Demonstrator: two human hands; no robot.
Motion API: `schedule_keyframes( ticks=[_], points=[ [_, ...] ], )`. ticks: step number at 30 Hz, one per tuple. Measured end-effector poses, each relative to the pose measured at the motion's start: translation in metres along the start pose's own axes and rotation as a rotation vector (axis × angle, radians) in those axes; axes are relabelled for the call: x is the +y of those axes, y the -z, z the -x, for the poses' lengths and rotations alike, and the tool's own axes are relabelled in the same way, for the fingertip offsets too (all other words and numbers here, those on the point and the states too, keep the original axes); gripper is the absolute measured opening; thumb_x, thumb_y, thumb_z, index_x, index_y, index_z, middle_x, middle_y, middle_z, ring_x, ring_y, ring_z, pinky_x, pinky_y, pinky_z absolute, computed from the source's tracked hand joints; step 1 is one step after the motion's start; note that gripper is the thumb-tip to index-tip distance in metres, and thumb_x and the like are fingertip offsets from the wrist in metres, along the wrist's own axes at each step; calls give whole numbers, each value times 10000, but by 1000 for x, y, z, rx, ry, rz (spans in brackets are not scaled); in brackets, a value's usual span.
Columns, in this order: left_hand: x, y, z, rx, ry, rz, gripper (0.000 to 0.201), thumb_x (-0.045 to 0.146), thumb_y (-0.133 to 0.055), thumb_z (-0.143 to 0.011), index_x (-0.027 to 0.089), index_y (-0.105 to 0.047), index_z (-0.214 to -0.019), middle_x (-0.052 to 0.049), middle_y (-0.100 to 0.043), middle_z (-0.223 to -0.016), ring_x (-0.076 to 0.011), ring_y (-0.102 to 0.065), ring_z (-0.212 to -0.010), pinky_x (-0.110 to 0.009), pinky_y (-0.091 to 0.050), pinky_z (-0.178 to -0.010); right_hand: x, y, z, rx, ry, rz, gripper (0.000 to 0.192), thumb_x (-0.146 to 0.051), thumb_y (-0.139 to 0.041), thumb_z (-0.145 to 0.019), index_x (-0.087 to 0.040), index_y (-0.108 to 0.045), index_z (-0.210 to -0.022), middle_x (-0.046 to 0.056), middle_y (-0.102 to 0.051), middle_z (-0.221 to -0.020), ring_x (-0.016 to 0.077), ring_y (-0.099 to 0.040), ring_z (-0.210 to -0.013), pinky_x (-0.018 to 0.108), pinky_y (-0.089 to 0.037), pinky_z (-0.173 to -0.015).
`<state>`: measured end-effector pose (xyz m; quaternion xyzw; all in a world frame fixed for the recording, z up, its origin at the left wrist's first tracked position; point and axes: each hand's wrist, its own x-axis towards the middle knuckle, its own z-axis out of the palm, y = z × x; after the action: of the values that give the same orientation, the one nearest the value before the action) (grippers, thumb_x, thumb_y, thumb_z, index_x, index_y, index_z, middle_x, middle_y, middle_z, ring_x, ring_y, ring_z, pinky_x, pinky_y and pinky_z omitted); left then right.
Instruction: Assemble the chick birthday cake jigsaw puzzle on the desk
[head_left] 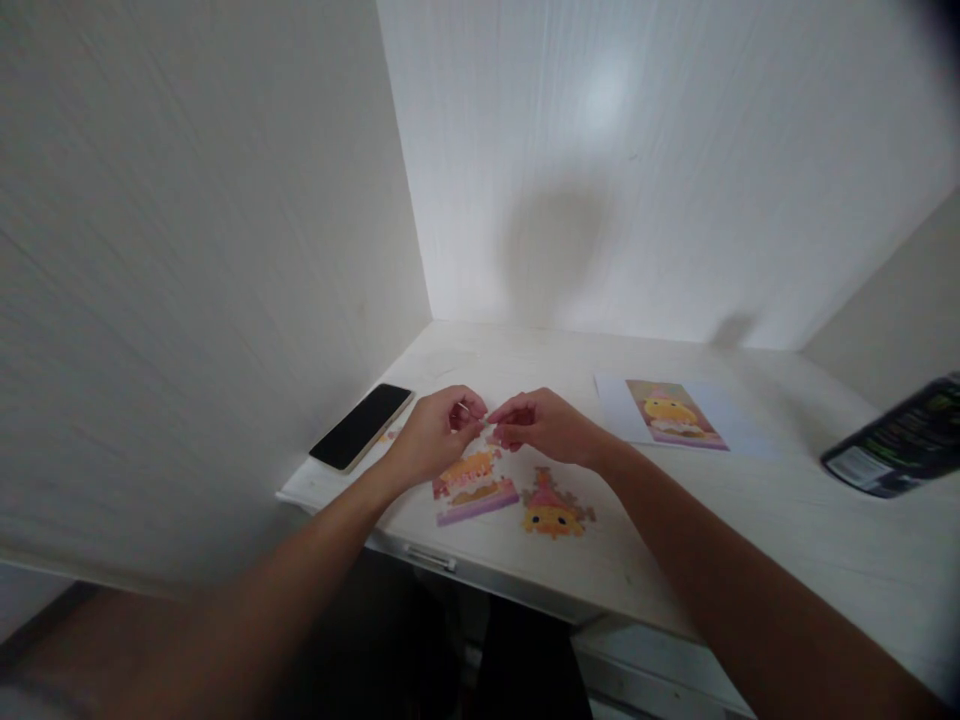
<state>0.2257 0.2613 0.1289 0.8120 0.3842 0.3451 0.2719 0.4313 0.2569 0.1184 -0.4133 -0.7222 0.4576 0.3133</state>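
Note:
My left hand [439, 428] and my right hand [546, 428] meet fingertip to fingertip above the desk, both closed in a pinch. Between them is a small puzzle piece [487, 421], mostly covered by the fingers. Just below my hands lies a partly joined jigsaw section [476, 492] with a cake and a purple lower edge. To its right, apart from it, rests another joined section [553, 512] showing a yellow face with dark eyes and a pink hat. Some loose pieces near my left wrist are partly hidden.
A phone [362, 427] with a dark screen lies by the left wall. On the right, a printed picture [676, 414] of the yellow figure lies on white paper. A black can [896, 440] stands at the far right. The desk's front edge [510, 585] is close below.

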Motion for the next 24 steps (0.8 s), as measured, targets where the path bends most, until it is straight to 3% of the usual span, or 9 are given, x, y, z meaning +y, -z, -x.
schedule_keyframes(
  ticks=[3, 8, 11, 16, 24],
  points=[
    [3, 1, 13, 64, -39, -181, 57, 137, -574, -814, 170, -612, -841, -29, -647, -803, -147, -587, -730, -280, -466, -672, 1, 2, 0, 23, -12, 89, 247, -271, -644, -799, -116, -734, -969, 72, -724, -740, 129, -615, -619, 252, -477, -583],
    [13, 3, 46, -169, -152, -296, 159, 271, -568, -892, 194, -663, -993, -69, -670, -1034, -206, -598, -996, -368, -464, -912, -2, 6, 2, -1, 1, 181, 242, -248, -592, -823, -117, -739, -964, 73, -725, -760, 131, -623, -635, 262, -487, -619],
    [14, 1, 60, -226, -165, -300, 284, 381, -568, -909, 208, -662, -1114, -90, -640, -1180, -226, -562, -1124, -389, -433, -1003, -5, 7, 4, -28, 27, 216, 220, -214, -562, -818, -118, -741, -902, 68, -721, -760, 126, -614, -631, 255, -480, -612],
    [6, -5, 66, -198, -152, -342, 313, 398, -568, -912, 210, -672, -1139, -99, -627, -1218, -247, -542, -1162, -415, -422, -1027, -2, 5, 2, -33, -14, 260, 189, -193, -570, -782, -135, -742, -835, 54, -720, -733, 125, -608, -612, 234, -457, -570],
    [9, -12, 69, -90, -158, -366, 295, 420, -541, -925, 220, -692, -1082, -93, -635, -1118, -240, -558, -1081, -400, -451, -959, -2, -17, 0, 125, -63, 426, 174, -186, -597, -735, -150, -742, -825, 52, -724, -742, 131, -606, -626, 243, -432, -571]
  ],
)
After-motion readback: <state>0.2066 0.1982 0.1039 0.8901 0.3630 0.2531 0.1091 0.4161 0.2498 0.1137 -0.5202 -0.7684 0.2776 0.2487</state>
